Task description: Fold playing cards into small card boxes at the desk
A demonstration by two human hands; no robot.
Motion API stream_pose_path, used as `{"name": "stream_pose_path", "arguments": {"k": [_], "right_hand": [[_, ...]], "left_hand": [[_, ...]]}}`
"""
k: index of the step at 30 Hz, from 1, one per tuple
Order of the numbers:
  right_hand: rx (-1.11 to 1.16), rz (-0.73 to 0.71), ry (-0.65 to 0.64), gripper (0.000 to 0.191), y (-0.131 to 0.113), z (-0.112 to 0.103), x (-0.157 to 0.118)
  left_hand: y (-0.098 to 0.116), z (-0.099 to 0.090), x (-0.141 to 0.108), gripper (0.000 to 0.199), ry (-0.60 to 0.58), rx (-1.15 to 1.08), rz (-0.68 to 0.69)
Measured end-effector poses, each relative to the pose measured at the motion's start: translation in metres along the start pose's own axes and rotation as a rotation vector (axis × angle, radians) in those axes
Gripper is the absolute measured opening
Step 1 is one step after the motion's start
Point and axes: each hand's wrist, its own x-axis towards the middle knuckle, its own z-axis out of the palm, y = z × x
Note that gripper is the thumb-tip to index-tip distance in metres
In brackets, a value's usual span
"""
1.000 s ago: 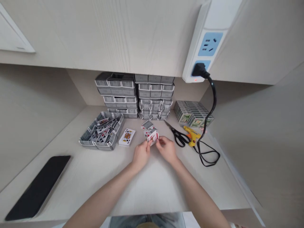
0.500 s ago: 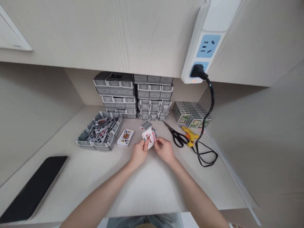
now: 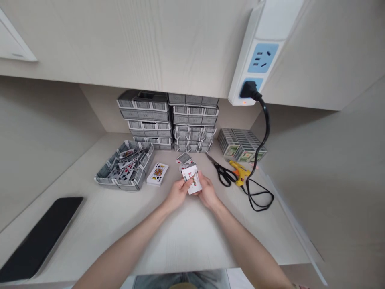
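A joker playing card [image 3: 192, 180] faces up between my two hands, low over the desk. My left hand [image 3: 178, 192] pinches its left side, thumb across the front. Around its right edge curl the fingers of my right hand [image 3: 207, 190], partly hidden behind the card; whether other cards lie beneath it I cannot tell. Just beyond my hands lie a few loose cards [image 3: 184, 158], some face down with grey backs. To the left rests a neat stack of cards [image 3: 157, 174], a king on top.
A tray made of folded cards [image 3: 118, 184] holds several loose cards. Stacked card-made boxes [image 3: 148, 115] stand behind. On the right are black scissors [image 3: 225, 173], a yellow glue gun [image 3: 241, 171] with a cord, and packed card decks [image 3: 240, 142]. A black flat object [image 3: 42, 237] lies left.
The joker card has come slightly nearer and turned more squarely to view. My right hand has shifted from pinching its upper right edge to wrapping its right side.
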Motion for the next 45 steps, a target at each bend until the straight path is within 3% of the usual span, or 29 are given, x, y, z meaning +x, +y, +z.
{"name": "stream_pose_path", "arguments": {"k": [5,10,14,17,21,24,34,45], "right_hand": [[-0.252,-0.138,0.043,0.044,0.002,-0.004,0.001],[-0.588,-0.358,0.07,0.039,-0.004,-0.009,-0.003],[-0.695,-0.531,0.052,0.035,-0.014,-0.011,-0.006],[-0.575,-0.462,0.0,0.033,-0.016,-0.01,-0.005],[-0.285,-0.268,-0.066,0.027,-0.01,-0.006,-0.001],[-0.187,-0.234,-0.061,0.029,-0.006,-0.004,-0.001],[-0.206,-0.297,-0.023,0.023,-0.002,-0.002,-0.005],[-0.176,-0.255,-0.019,0.026,0.002,0.0,-0.004]], "left_hand": [[-0.004,-0.001,0.001,0.049,-0.018,0.023,0.009],[0.005,-0.001,-0.001,0.049,0.043,0.08,0.015],[0.011,-0.007,-0.001,0.049,0.026,0.139,0.051],[0.011,-0.013,0.0,0.05,0.026,0.251,0.063],[0.01,-0.015,0.0,0.04,0.169,0.423,0.13],[0.008,-0.013,-0.001,0.033,0.209,0.369,0.184],[0.002,-0.01,0.003,0.032,0.124,-0.083,0.159],[-0.005,-0.011,0.001,0.037,0.174,0.088,0.211]]}}
